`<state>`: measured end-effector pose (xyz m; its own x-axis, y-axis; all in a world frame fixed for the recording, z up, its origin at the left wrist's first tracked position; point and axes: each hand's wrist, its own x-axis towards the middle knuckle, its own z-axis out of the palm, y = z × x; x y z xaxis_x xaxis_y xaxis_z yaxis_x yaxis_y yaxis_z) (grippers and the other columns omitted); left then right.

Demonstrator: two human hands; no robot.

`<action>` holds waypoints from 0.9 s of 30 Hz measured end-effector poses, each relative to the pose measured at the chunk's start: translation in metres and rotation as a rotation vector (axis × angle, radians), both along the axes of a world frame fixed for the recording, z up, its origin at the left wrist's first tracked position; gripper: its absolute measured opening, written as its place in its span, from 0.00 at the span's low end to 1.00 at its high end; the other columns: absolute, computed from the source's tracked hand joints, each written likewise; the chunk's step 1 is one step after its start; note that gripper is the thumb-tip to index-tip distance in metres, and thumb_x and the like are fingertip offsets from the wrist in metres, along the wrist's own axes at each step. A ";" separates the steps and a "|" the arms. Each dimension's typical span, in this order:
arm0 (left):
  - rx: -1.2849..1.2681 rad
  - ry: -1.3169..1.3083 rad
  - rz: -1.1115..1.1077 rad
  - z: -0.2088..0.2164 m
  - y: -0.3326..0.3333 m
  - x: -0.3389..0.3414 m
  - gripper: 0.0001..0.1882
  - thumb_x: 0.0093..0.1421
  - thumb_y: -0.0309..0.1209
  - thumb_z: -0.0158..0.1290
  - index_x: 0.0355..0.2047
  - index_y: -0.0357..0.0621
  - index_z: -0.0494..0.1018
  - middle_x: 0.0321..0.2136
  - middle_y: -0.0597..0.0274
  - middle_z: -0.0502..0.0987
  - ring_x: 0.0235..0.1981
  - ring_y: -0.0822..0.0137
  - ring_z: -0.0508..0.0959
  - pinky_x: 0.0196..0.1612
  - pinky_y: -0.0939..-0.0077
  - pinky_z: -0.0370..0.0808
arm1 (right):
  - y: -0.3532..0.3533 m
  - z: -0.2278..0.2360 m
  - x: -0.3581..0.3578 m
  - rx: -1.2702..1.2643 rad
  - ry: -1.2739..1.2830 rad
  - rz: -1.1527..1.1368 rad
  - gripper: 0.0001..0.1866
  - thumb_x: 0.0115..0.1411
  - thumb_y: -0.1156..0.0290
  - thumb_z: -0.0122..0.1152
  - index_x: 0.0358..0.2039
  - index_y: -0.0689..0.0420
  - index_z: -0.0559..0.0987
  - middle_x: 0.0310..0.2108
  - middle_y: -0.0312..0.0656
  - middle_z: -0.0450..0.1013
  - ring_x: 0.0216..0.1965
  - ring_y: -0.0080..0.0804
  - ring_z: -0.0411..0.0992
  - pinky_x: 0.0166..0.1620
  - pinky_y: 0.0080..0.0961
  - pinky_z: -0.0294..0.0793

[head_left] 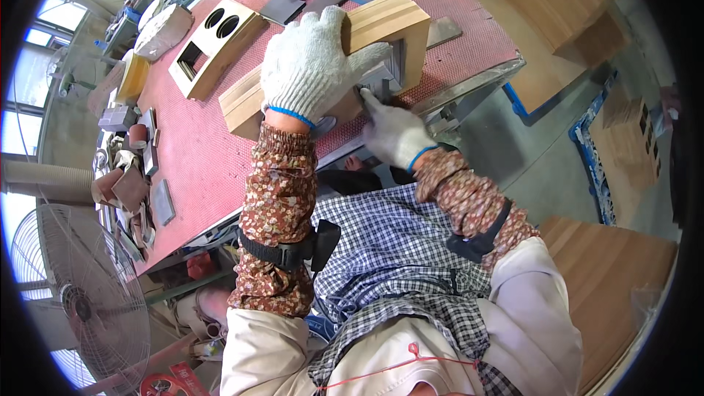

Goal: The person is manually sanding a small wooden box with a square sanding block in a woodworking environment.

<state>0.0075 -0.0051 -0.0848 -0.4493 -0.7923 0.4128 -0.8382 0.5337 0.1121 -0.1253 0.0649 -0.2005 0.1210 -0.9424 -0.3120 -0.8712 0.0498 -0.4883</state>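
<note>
A pale wooden box (392,22) with cut-outs in its near face lies on the red, dimpled mat of the workbench (220,198). My left hand (304,62), in a white knit glove, lies over its top, thumb spread to the right, and clasps it. At the near face is my right hand (396,132), gloved too and blurred by motion. Its fingertips are drawn together by a cut-out, against something small and dark that I cannot make out. Part of the box is hidden under my left hand.
Left of my left hand stands another wooden box (213,48) with round and square holes. Grey sanding pads (282,9) lie behind. Sanding scraps (128,187) crowd the left edge. A large fan (81,304) stands lower left; wooden panels (609,279) are at the right.
</note>
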 end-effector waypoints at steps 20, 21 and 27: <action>-0.009 -0.043 0.010 -0.003 0.005 0.004 0.38 0.59 0.64 0.61 0.50 0.39 0.77 0.39 0.43 0.82 0.43 0.42 0.83 0.46 0.52 0.79 | -0.008 0.000 -0.017 0.407 -0.914 -0.279 0.36 0.65 0.76 0.48 0.75 0.46 0.63 0.19 0.32 0.66 0.14 0.20 0.60 0.16 0.20 0.59; -0.002 -0.032 0.021 -0.001 0.005 0.004 0.39 0.58 0.65 0.61 0.49 0.39 0.77 0.39 0.45 0.82 0.42 0.45 0.83 0.45 0.53 0.80 | -0.017 -0.010 -0.016 0.442 -1.083 -0.265 0.36 0.66 0.75 0.48 0.76 0.46 0.62 0.19 0.32 0.66 0.13 0.20 0.60 0.15 0.20 0.59; -0.022 -0.039 0.029 -0.004 0.003 0.006 0.39 0.57 0.66 0.61 0.47 0.40 0.77 0.38 0.48 0.82 0.41 0.48 0.83 0.44 0.54 0.80 | 0.002 -0.005 -0.012 0.499 -1.163 -0.398 0.36 0.66 0.74 0.50 0.76 0.48 0.61 0.19 0.35 0.67 0.13 0.23 0.62 0.13 0.22 0.59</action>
